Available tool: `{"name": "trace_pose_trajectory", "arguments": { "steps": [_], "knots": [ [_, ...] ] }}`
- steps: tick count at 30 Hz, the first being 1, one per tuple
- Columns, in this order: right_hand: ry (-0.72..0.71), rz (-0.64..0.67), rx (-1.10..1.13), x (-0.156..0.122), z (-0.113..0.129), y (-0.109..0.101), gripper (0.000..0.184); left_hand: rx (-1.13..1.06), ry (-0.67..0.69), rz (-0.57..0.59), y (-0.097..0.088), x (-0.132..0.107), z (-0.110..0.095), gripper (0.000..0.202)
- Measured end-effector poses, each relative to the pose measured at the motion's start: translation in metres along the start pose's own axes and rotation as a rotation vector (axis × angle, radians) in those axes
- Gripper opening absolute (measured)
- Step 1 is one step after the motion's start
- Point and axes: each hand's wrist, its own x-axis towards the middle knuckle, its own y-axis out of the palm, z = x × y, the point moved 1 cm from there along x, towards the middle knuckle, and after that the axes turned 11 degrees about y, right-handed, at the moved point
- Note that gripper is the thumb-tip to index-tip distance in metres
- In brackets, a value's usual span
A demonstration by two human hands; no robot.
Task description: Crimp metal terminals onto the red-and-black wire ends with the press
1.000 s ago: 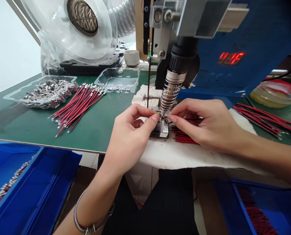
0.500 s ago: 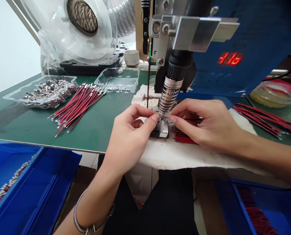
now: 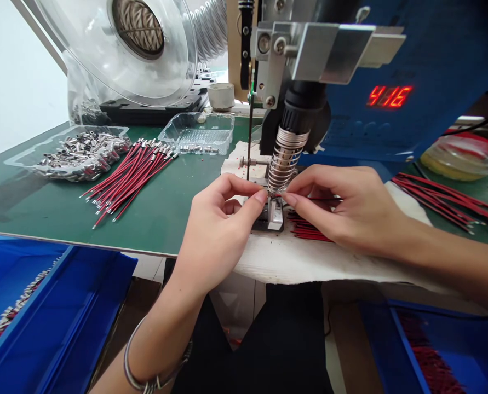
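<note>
My left hand (image 3: 225, 221) is closed in a pinch, thumb and forefinger together at the tip of a soldering iron (image 3: 283, 158) with a spring around it. What those fingertips hold is too small and hidden to make out. From the other side, my right hand (image 3: 338, 205) pinches a thin red and black wire (image 3: 326, 199), its end at the same spot under the iron. Both sets of fingertips meet just above a small metal fixture (image 3: 275, 214). Beneath my right hand, several red and black wires (image 3: 309, 229) lie on a white cloth (image 3: 285, 262).
Left on the green table (image 3: 141, 232) are wires with metal ends (image 3: 132, 175), a tray of small metal cylinders (image 3: 83, 156) and another clear tray (image 3: 196, 134). A blue machine (image 3: 412, 137) stands behind my right hand. More wires (image 3: 445, 200) lie right. Blue bins (image 3: 91, 306) sit below.
The red digits on the machine's display have changed and now read 416. Both hands stay almost where they were, and the iron has barely shifted in view.
</note>
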Motion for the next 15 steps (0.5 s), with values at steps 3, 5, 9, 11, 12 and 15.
{"name": "trace_pose_trajectory", "arguments": {
  "steps": [3,5,9,11,12,15],
  "knots": [
    [0.01,0.006,-0.001,0.0,0.0005,-0.001,0.017,0.007,-0.003,-0.002,-0.0004,-0.0011,0.0,0.016],
    [0.015,0.003,-0.008,-0.0001,0.0006,-0.0017,0.017,0.014,-0.011,-0.005,-0.0005,-0.0016,-0.0002,0.016],
    [0.003,-0.011,-0.04,-0.0003,0.0002,-0.0017,0.018,0.028,-0.017,-0.012,-0.0002,-0.0018,-0.0013,0.018],
    [-0.019,-0.015,-0.048,-0.0003,0.0002,-0.0011,0.017,0.03,-0.016,-0.013,-0.0002,-0.0019,-0.0013,0.018],
    [-0.031,-0.015,-0.049,-0.0003,0.0002,-0.0008,0.017,0.03,-0.014,-0.011,-0.0003,-0.0019,-0.0011,0.017],
    [-0.073,-0.024,-0.058,-0.0003,-0.0004,-0.0006,0.016,0.029,-0.005,-0.003,-0.0012,-0.0022,0.0,0.015]
  ]
}}
